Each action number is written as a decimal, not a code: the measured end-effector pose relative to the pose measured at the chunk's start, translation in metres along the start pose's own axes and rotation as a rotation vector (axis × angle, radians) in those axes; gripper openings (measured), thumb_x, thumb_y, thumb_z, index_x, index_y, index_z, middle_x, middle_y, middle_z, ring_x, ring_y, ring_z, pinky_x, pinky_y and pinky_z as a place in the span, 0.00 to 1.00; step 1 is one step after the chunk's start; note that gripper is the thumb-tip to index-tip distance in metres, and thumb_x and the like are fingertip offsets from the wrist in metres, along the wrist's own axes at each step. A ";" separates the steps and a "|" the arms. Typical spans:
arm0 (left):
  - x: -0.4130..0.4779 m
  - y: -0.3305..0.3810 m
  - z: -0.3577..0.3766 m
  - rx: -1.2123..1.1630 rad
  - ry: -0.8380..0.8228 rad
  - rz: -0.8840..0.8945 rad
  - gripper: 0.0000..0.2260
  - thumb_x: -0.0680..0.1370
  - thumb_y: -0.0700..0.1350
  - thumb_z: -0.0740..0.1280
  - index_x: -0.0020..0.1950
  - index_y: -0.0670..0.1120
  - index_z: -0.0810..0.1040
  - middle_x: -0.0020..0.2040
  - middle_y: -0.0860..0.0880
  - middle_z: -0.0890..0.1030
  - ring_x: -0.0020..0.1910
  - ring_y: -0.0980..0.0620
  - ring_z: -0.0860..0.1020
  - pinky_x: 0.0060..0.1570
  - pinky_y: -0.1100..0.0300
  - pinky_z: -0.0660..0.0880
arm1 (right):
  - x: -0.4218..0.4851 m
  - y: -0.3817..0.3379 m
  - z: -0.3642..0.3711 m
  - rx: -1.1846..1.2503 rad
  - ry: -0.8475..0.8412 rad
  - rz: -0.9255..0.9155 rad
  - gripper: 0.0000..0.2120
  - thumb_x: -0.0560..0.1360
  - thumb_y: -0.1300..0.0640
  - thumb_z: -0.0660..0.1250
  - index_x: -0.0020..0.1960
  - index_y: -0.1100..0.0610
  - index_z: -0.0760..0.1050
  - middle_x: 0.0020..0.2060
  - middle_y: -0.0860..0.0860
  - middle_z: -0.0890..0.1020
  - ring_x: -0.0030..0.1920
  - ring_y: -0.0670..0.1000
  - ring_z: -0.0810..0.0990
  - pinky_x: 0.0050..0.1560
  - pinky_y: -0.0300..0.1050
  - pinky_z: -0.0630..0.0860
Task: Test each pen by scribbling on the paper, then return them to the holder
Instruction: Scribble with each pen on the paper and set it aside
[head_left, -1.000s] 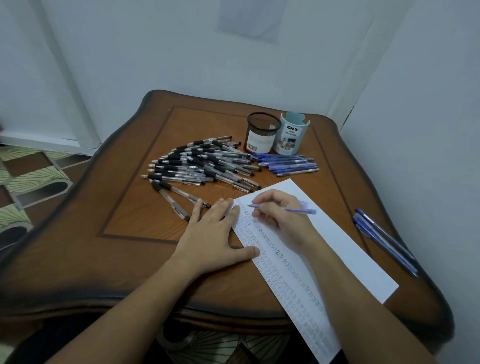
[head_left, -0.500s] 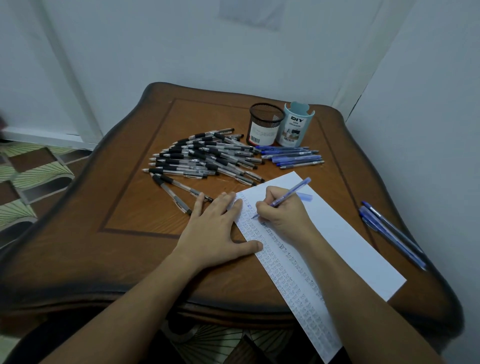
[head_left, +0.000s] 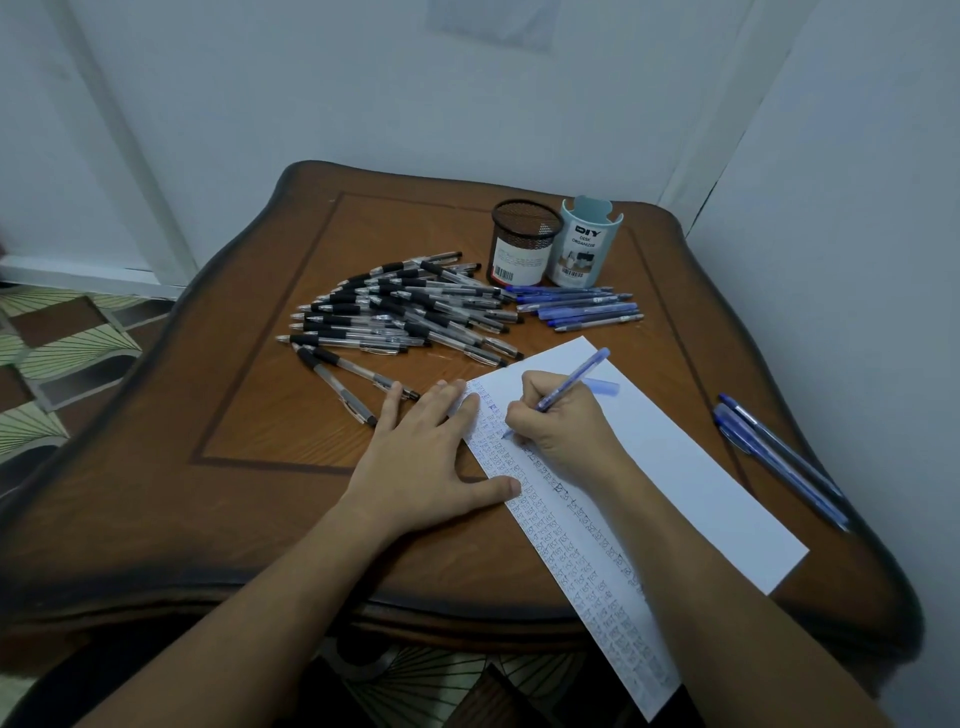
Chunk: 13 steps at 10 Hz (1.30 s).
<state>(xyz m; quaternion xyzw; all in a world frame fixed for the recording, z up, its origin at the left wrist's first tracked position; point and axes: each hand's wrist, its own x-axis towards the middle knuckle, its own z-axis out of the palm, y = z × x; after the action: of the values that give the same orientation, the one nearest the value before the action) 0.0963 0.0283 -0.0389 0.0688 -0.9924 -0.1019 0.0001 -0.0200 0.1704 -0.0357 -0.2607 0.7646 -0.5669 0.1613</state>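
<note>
The scribbling step is in hand. The right hand (head_left: 566, 426) grips a blue pen (head_left: 571, 382), its tip on the paper (head_left: 675, 467) near the far end of the scribbled rows. The left hand (head_left: 426, 457) lies flat with fingers straight, pressing the paper's left edge. Next the pen needs lifting, probably capping with what may be its cap (head_left: 602, 387) on the paper, then dropping into a holder (head_left: 524, 241) beyond the paper's far end.

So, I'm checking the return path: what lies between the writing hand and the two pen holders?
Head view: beyond the right hand, a blue pen cap on the paper, bare table, then the blue pens lying before the mesh holder and DIY organizer.
</note>
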 end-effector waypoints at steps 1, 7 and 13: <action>-0.001 0.000 -0.001 0.000 -0.004 -0.003 0.53 0.62 0.81 0.40 0.81 0.53 0.50 0.81 0.53 0.47 0.79 0.55 0.43 0.74 0.46 0.32 | 0.000 0.001 0.000 0.010 0.008 0.005 0.13 0.65 0.59 0.68 0.28 0.51 0.65 0.24 0.53 0.70 0.31 0.54 0.74 0.37 0.52 0.72; -0.001 0.000 -0.001 -0.004 -0.004 -0.001 0.53 0.62 0.81 0.40 0.81 0.53 0.50 0.81 0.53 0.48 0.79 0.55 0.44 0.74 0.45 0.32 | -0.001 0.000 0.000 -0.020 0.022 -0.003 0.14 0.67 0.61 0.67 0.29 0.52 0.65 0.23 0.49 0.71 0.31 0.52 0.74 0.37 0.51 0.73; -0.001 0.001 -0.002 0.007 -0.013 -0.001 0.53 0.61 0.81 0.38 0.80 0.53 0.50 0.81 0.53 0.47 0.79 0.55 0.44 0.75 0.44 0.33 | -0.004 -0.007 -0.002 -0.072 0.041 0.009 0.16 0.69 0.62 0.68 0.29 0.51 0.66 0.23 0.49 0.71 0.32 0.53 0.74 0.37 0.59 0.76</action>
<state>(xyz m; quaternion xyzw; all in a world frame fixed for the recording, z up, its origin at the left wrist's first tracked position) 0.0967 0.0292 -0.0364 0.0684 -0.9927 -0.0986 -0.0068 -0.0162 0.1728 -0.0285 -0.2510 0.7887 -0.5437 0.1388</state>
